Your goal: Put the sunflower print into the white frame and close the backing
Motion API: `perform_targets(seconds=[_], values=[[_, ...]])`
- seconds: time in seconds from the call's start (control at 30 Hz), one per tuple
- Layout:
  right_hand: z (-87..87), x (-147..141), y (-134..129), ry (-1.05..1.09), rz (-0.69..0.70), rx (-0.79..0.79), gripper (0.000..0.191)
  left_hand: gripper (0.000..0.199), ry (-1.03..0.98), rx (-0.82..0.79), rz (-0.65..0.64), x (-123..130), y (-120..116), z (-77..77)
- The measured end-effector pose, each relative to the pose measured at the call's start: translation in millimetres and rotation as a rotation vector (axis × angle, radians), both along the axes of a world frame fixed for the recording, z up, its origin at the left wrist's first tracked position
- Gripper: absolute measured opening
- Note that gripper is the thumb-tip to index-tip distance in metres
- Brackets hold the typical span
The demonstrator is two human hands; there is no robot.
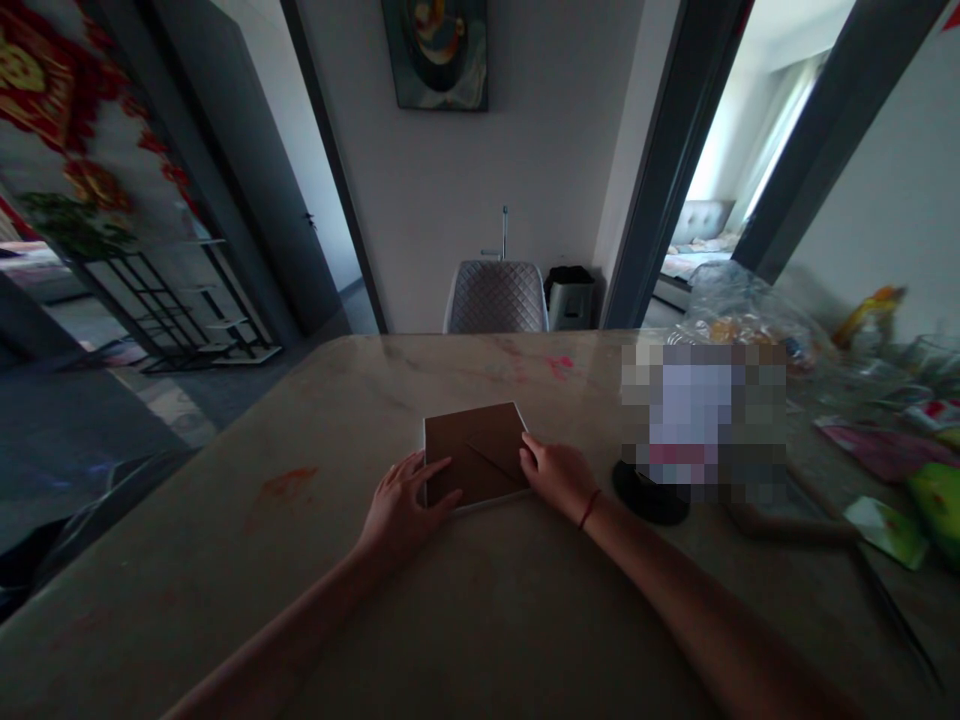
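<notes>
A flat brown rectangular board with thin white edges lies near the middle of the table. A thin dark line runs diagonally across its surface; whether it is a stick or a mark is too small to tell. My left hand rests at the board's left edge, fingers spread, with the thumb and a finger over its surface. At the right edge, my right hand has its fingers bent around the board's side, gripping it. A red string circles my right wrist.
Right of my right hand stands a round black base beneath a pixelated area. Farther right are a dark-edged tray, plastic bags and green packets. A quilted chair stands beyond the far edge.
</notes>
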State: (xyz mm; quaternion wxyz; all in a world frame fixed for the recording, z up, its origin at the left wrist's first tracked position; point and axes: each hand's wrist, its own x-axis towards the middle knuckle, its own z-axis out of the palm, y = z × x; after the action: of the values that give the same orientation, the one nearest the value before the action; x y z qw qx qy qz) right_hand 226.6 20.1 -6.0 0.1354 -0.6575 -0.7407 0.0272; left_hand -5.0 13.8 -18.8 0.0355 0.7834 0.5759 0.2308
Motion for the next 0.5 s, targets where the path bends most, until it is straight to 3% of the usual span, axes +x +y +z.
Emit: perform_targets(seconds=[0.23, 0.5], values=[[-2.2, -1, 0, 0.026, -0.008, 0.044, 0.039, 0.034, -0.032, -0.029, 0.003, 0, 2, -2.8], [-14.4, 3, 3, 0.258, -0.147, 0.118, 0.040, 0.042, 0.036, -0.107, 0.008, 1, -1, 1.4]])
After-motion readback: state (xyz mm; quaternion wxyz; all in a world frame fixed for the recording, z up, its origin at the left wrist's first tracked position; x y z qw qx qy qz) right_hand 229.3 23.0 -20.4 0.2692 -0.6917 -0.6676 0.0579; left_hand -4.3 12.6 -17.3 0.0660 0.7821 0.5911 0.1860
